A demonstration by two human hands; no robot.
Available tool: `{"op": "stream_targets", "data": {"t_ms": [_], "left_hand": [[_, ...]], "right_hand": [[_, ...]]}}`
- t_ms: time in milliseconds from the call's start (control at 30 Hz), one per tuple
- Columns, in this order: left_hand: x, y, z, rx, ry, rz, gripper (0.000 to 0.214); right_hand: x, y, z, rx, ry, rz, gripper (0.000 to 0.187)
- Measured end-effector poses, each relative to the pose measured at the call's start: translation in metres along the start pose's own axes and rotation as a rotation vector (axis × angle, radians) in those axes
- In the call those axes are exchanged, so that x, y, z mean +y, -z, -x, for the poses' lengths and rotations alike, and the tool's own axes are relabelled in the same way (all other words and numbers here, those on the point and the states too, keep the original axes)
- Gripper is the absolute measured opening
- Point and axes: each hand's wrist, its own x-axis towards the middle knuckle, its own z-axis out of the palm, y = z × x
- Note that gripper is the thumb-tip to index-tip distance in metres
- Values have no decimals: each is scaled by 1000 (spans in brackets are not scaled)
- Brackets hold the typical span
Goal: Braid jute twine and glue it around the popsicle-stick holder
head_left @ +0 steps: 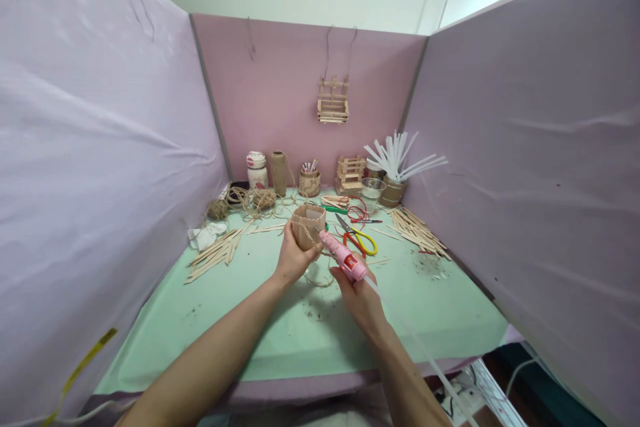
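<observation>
My left hand (296,256) is closed around a small round cup made of wooden craft sticks (303,219), held above the green-covered table. Jute twine (320,283) runs from the cup and loops down toward the tabletop. In my right hand (359,293) is a pink hot glue gun (344,256), its nozzle pointing at the cup's side close to the twine. A clear glue stick (373,283) sticks out of the gun's back end. Whether the nozzle touches the cup I cannot tell.
Scissors (361,240) lie just right of the cup. Craft sticks are piled at left (220,252) and right (417,230). Behind stand tangled twine (250,200), a twine spool (279,173), a white jar (257,172), a pot of glue sticks (393,192) and a clear bowl (373,189).
</observation>
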Motion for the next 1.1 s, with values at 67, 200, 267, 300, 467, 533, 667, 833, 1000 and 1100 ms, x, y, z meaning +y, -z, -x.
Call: {"op": "stream_targets", "data": {"t_ms": [67, 200, 267, 300, 467, 533, 667, 833, 1000, 1100], "left_hand": [[2, 0, 0, 6, 5, -2, 80], [4, 0, 1, -3, 21, 15, 80], [5, 0, 1, -5, 29, 22, 82], [5, 0, 1, -4, 32, 23, 82], [5, 0, 1, 4, 18, 20, 83], [5, 0, 1, 8, 17, 9, 81], [5, 1, 1, 9, 15, 3, 80], [6, 0, 1, -6, 19, 12, 80], [4, 1, 1, -6, 13, 18, 82], [3, 1, 0, -6, 13, 1, 81]], "right_hand": [[0, 0, 0, 3, 1, 9, 22], [1, 0, 1, 2, -17, -1, 27], [2, 0, 1, -4, -31, -9, 29], [3, 0, 2, -7, -32, -12, 30], [3, 0, 2, -1, -19, -1, 26], [4, 0, 2, -4, -30, -1, 24], [6, 0, 1, 1, -36, -6, 22], [7, 1, 1, 17, -26, 21, 18], [6, 2, 0, 27, -21, 39, 21], [5, 3, 0, 29, -20, 41, 21]]}}
